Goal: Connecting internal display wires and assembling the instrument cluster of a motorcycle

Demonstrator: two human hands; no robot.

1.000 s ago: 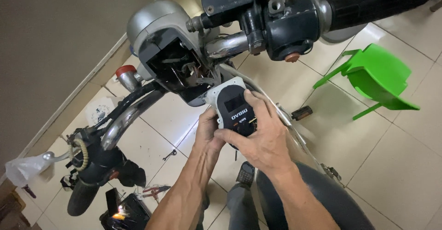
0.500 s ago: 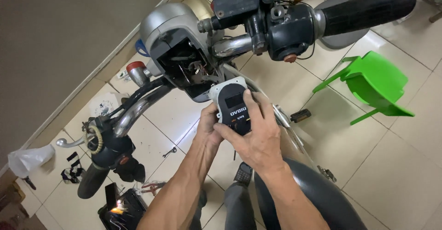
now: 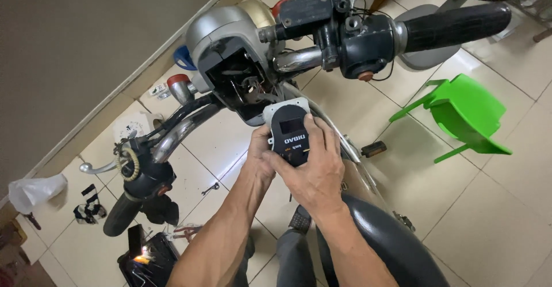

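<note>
A small black digital gauge unit in a pale grey square housing (image 3: 290,133) was held in both hands, just below the opened silver headlight shell (image 3: 230,45) of a motorcycle. The right hand (image 3: 313,169) was closed over the unit's lower right side, with fingers (image 3: 322,140) laid across its face and the thumb along the bottom edge. The left hand (image 3: 259,152) was pressed against the unit's left edge; it was largely hidden behind the right hand, so its exact grasp could not be told, though it was seen touching the housing. The unit's dark screen faced the camera.

Loose wiring was visible inside the open shell, directly above the unit. The right black rubber handlebar grip (image 3: 454,25) and its dark switch block (image 3: 359,43) were noted at upper right; the left handlebar grip (image 3: 123,218) pointed down at lower left. A bright green plastic stool (image 3: 466,112) lay tipped on the pale tiled floor (image 3: 494,206), well apart from the hands. A small spanner (image 3: 210,188) and a crumpled clear plastic bag (image 3: 34,190) were recorded on the tiles to the left.
</note>
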